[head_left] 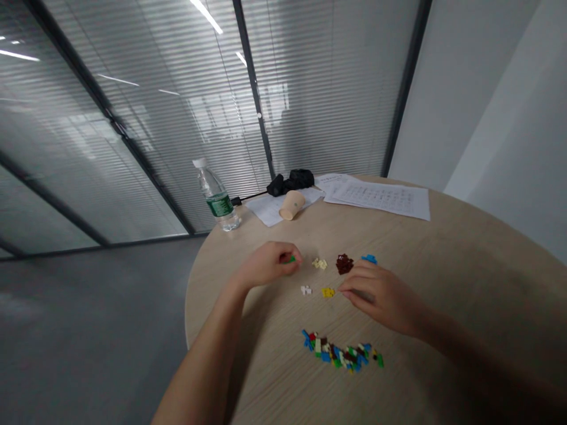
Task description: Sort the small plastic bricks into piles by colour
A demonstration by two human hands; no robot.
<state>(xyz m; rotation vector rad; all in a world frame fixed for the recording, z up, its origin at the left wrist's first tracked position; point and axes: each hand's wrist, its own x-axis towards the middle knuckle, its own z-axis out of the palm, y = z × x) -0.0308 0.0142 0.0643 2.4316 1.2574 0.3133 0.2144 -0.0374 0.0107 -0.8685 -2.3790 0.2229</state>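
My left hand (275,260) is curled above the table, fingers and thumb drawn together around a bit of green brick (291,258). Part of that brick is hidden by the fingers. A small cream pile (319,264) lies just right of it, with white bricks (306,290) below. My right hand (376,292) has its thumb and fingertips close together beside the yellow bricks (328,292); anything between them is too small to make out. Dark brown bricks (344,264) and blue bricks (369,258) sit by its far side. Nearer me is a mixed heap of coloured bricks (341,354).
On the round wooden table (274,378), a water bottle (219,200) stands at the far left edge. A paper cup (292,205) lies on its side by a black bundle (295,182). Printed sheets (381,198) spread along the back. Behind are glass panels with blinds (336,88).
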